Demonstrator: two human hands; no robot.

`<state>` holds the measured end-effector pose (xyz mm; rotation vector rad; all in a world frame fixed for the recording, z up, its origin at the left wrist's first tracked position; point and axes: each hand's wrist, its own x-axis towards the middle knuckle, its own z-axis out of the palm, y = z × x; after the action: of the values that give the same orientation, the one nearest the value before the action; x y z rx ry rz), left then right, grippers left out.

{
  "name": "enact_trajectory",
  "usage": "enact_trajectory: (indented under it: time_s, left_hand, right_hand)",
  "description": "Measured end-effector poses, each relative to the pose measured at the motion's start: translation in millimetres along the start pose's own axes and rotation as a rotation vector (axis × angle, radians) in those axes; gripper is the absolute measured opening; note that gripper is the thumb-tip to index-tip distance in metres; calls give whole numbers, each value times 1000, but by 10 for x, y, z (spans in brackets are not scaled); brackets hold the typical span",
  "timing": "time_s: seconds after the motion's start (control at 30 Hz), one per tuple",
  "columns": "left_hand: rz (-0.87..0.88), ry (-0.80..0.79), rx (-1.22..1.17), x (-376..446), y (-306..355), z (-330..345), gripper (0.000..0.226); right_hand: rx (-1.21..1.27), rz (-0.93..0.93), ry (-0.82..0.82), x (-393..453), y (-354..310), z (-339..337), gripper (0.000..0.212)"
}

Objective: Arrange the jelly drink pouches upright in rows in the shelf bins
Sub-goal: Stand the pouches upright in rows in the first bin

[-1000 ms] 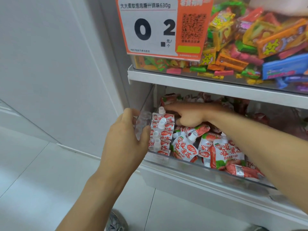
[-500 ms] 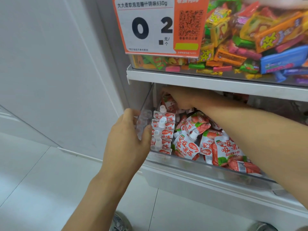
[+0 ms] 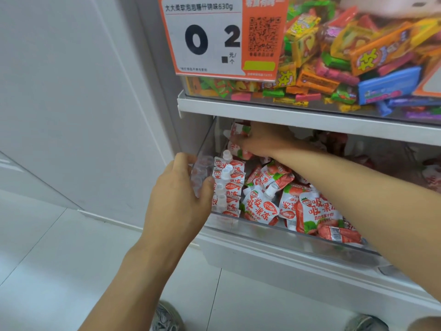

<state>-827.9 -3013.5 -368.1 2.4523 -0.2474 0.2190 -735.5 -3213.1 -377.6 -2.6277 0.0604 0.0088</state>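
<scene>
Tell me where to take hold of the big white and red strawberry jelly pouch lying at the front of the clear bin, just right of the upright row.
Grip the white and red strawberry jelly pouch by its top edge beside the white spout cap, coming from above and the front. It leans face-out with the spout uppermost, and its lower edge is wedged behind the clear bin's front wall.

Bright, even indoor light, soft shadows, wide-angle edge bending, slight blur throughout.

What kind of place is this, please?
Most likely a snack shop: an orange price tag on a bin of loose candies, and jelly drink pouches stocked in a clear shelf bin.
</scene>
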Motion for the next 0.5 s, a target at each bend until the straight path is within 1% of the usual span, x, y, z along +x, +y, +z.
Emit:
enact_trajectory:
  time_s: [0.07, 0.17, 0.2, 0.27, 0.33, 0.4, 0.43, 0.47, 0.5]
  left_hand:
    - [-3, 2, 15, 5, 4, 8, 31]
    - [-6, 5, 29, 23, 13, 18, 30]
    - [-8, 6, 34, 26, 18, 20, 30]
    - [-14, 3, 39, 27, 19, 21, 31]
    - [-13, 4, 39, 27, 22, 22, 31]
    - [-11, 5, 42, 26, 18, 22, 32]
    - [-11, 6, 43, 28, 18, 22, 33]
    - [-10, 6, 42, 30, 20, 23, 33]
    - [-9, 5, 41, 32, 20, 24, 34]
  right_hand:
    - [77, 53, -41, 72, -16, 24, 29]
    - [121, 141, -222, 167, -88, -8, 25]
    - [122, 146, -257, 180, -94, -34, 23]
    - [115, 147, -275, 193, -88, -83, 29]
    - [86, 135, -246, 200, -37, -122, 36]
    - [26, 106, -230, 202, -16, -101, 37]
    - [-2, 89, -259, 187, -39, -98, 37]
    - [-10, 67, -281, 167, -52, -83, 37]
    - [4, 24, -262, 171, -33, -51, 36]
